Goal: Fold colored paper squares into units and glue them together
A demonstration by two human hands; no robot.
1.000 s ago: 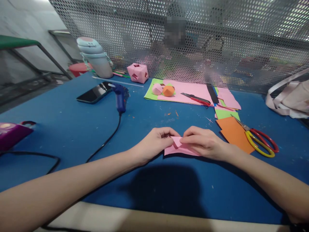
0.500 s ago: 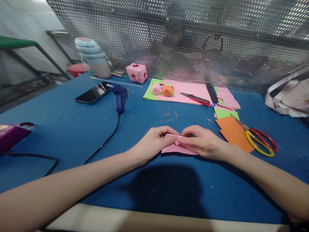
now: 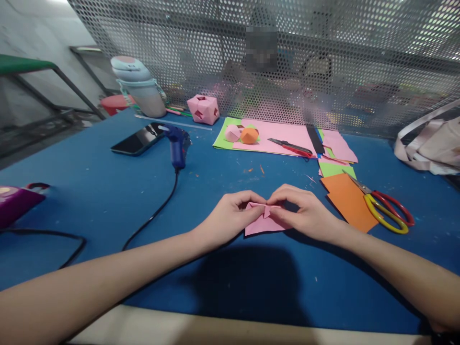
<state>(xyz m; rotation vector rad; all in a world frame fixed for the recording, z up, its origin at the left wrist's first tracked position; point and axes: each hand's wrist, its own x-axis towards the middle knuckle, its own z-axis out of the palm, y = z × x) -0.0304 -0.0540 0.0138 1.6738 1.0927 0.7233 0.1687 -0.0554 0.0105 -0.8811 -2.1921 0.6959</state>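
The pink paper is on or just over the blue table, its long side running left to right (some is hidden). The left hand and right hand, both just as close, pinch its folded far edge; farther off lies a red cutter.

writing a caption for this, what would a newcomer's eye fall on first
Probably the hands pinching a small folded pink paper at the front middle of the blue table. Next, the red-and-yellow scissors lying partly on orange paper at right, then the dark blue glue gun beside the phone at left.
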